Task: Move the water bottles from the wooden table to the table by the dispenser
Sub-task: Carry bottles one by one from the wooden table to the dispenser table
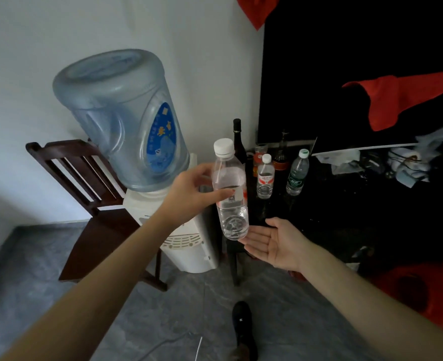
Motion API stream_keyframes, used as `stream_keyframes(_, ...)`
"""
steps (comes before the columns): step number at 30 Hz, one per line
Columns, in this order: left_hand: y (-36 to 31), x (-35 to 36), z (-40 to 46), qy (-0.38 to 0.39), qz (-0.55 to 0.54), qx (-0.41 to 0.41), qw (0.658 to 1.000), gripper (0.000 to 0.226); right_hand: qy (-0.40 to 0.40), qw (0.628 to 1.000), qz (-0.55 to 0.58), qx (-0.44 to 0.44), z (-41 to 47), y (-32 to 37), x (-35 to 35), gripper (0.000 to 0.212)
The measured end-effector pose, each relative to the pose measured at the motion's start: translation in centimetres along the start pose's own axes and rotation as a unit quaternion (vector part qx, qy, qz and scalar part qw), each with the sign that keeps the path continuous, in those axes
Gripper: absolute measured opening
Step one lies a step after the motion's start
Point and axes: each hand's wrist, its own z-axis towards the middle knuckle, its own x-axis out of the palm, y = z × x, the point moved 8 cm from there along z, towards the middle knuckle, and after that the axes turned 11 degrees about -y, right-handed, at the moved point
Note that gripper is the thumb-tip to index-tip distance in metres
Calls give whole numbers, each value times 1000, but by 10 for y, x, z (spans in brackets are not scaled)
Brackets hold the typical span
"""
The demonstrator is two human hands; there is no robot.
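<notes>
My left hand point(191, 194) grips a clear water bottle point(231, 194) with a white cap around its middle, holding it upright in the air in front of the dark table point(332, 217). My right hand point(272, 241) is open, palm up, just under and to the right of the bottle's base. On the table stand two more water bottles: a small one with a red label point(265, 177) and one with a green label point(298, 173). The white water dispenser point(189, 246) with its big blue jug point(121, 118) stands left of the table.
A dark glass bottle point(238, 142), a jar and another bottle stand behind the water bottles. Crumpled papers and cloth point(402, 162) clutter the table's right side. A dark wooden chair point(85, 183) stands left of the dispenser. Red cloth point(423, 295) hangs at lower right. My shoe point(242, 327) is on the grey floor.
</notes>
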Motion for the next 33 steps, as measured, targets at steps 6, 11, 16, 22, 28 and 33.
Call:
stream_keyframes(6,23,-7,67,-9,31,-3,999,50,-6,1000,-10,0,47,57,23,50)
stream_keyframes(11,60,1,127,3,25,-25,999,47,-17,1000,-22,14,99,96,44,48)
stream_keyframes(16,117,24,172,29,1,-68,997,52,-51,998,-18,41,162,115,52,45)
stream_keyframes(22,181,62,198,57,-22,-123,991,57,-92,992,22,80,235,117,45,46)
stream_keyframes(28,234,90,212,47,-14,-156,987,60,-128,987,53,79,293,127,38,45)
stream_keyframes(33,266,106,215,24,-17,-178,984,61,-146,986,47,67,326,127,33,46)
